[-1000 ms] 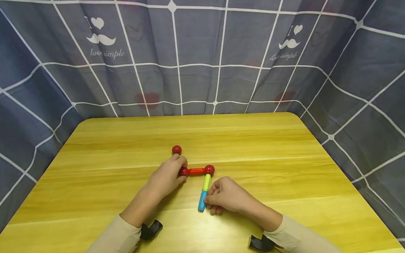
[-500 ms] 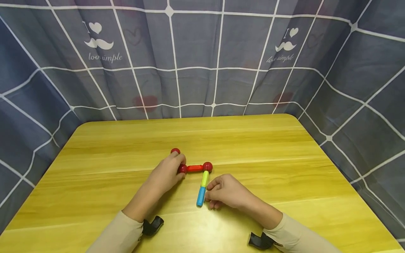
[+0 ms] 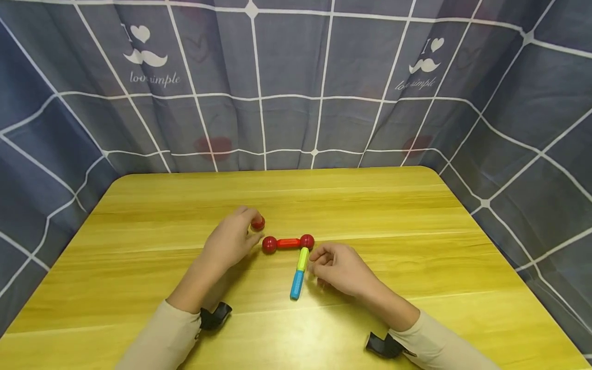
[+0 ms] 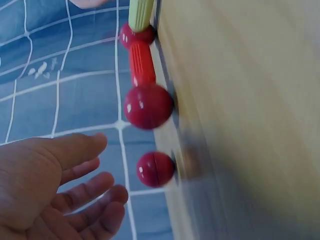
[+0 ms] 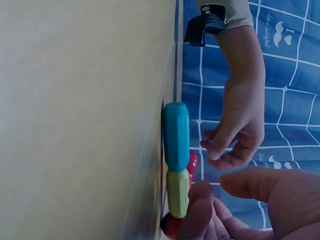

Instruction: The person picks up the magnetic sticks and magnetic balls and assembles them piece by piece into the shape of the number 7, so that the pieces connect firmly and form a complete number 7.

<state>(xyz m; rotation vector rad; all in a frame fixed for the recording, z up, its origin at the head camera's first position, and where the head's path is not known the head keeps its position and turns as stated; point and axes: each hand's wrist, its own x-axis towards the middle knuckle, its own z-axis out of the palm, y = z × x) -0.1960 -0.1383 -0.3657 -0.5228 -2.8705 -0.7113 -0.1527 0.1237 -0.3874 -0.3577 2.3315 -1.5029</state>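
A chain of toy building pieces lies on the wooden table: a red ball (image 3: 270, 245), a red rod (image 3: 289, 243), a second red ball (image 3: 307, 241), a yellow-green rod (image 3: 302, 259) and a blue rod (image 3: 297, 285). Behind the chain's left end sits a loose red ball (image 3: 259, 224). My left hand (image 3: 231, 237) reaches over that loose ball with thumb and fingers spread; the left wrist view shows a gap between the fingers and the loose ball (image 4: 155, 169). Just right of the yellow-green rod, my right hand (image 3: 341, 268) holds nothing, its fingers loosely bent.
The wooden table (image 3: 162, 205) extends all around the pieces. A dark checked curtain (image 3: 291, 67) stands behind it and along both sides. Black wrist mounts (image 3: 215, 316) are strapped over the beige sleeves.
My left hand has left the chain's left red ball and moved back and left to the loose ball. My right hand has moved away from the blue rod, slightly forward and right.
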